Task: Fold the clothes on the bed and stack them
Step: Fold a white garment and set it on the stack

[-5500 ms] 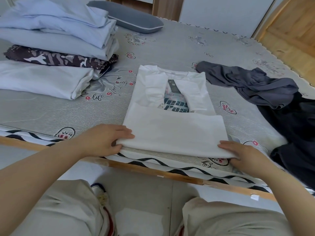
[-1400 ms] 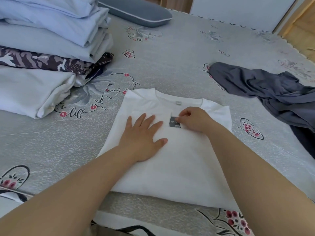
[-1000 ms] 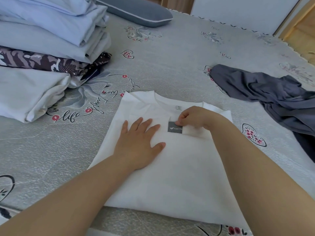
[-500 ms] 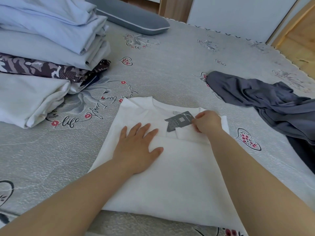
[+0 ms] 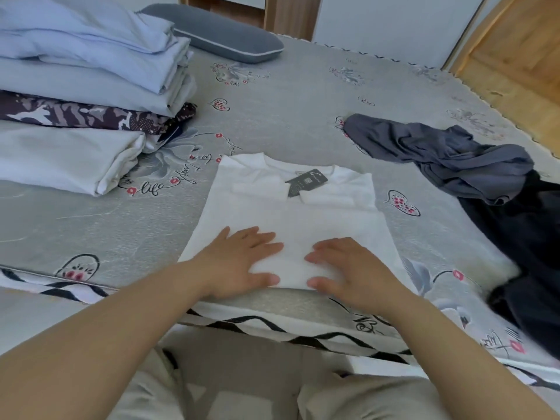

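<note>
Your forearms are bare, with no sleeves in view, from the lower frame corners up to your left hand and right hand. You wear light beige trousers, visible along the bottom edge of the frame.

Two hands lie on the bed, the left hand and the right hand; one white folded shirt sits under them, bearing one dark tag; one stack of folded clothes stands at the left, showing at least four layers: pale blue on top, a grey-blue one below it, one camouflage-patterned piece, and one white piece at the bottom; two unfolded garments lie at the right, one grey garment and one black garment; one grey pillow; one bed
</note>
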